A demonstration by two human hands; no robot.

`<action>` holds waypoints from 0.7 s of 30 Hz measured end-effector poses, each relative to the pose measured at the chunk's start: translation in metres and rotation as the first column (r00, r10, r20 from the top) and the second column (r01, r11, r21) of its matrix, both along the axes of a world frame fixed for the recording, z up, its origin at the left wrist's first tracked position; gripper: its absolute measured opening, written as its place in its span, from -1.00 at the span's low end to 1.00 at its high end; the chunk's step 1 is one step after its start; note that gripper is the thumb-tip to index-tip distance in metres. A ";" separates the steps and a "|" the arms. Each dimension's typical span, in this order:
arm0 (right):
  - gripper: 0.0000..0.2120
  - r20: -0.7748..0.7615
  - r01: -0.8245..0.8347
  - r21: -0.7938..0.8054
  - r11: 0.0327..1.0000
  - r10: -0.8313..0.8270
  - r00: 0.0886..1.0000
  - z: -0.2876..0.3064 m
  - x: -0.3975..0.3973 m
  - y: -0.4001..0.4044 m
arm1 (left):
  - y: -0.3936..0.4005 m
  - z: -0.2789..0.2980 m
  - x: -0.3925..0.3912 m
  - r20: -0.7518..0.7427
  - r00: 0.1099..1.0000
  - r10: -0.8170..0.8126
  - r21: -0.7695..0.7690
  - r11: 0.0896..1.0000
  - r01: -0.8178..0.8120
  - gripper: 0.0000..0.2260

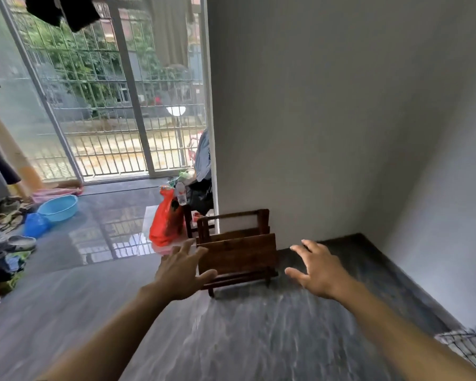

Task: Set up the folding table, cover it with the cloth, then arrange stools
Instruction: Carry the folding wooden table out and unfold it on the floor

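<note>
A dark brown wooden folding table [237, 257] stands folded on the grey floor, leaning close to the white wall. My left hand [182, 270] is stretched out with spread fingers at the table's left edge, holding nothing. My right hand [318, 268] is also spread, hovering to the right of the table and apart from it. A checked cloth [470, 347] shows at the lower right edge of the view. No stools can be made out for certain.
A red plastic bag [166, 218] and a water bottle [181, 193] sit left of the table by the wall corner. A blue basin [58, 207], a blue bag and piled clothes [3, 243] lie at the far left. Sliding glass doors [107, 105] stand behind.
</note>
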State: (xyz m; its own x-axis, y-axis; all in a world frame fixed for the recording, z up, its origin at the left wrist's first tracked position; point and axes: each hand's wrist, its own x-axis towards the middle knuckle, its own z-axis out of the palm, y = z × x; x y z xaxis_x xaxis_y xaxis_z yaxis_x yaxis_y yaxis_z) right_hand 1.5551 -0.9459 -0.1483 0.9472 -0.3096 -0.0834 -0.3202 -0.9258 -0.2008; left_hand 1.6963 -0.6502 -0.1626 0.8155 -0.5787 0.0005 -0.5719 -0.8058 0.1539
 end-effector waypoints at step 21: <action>-0.32 -0.222 -0.085 -0.114 0.990 0.058 0.973 -0.051 0.385 -0.110 | -0.150 -0.087 0.365 -0.140 0.988 -0.073 -0.067 0.996 0.064 -0.36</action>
State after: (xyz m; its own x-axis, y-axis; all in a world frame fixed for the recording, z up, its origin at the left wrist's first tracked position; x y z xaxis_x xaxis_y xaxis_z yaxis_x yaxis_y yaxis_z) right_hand 1.9400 -1.0558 -0.1988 0.9304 -0.2624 -0.2557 -0.2759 -0.9610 -0.0176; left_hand 2.0614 -0.7999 -0.2497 0.7685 -0.6354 -0.0745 -0.5939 -0.7519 0.2863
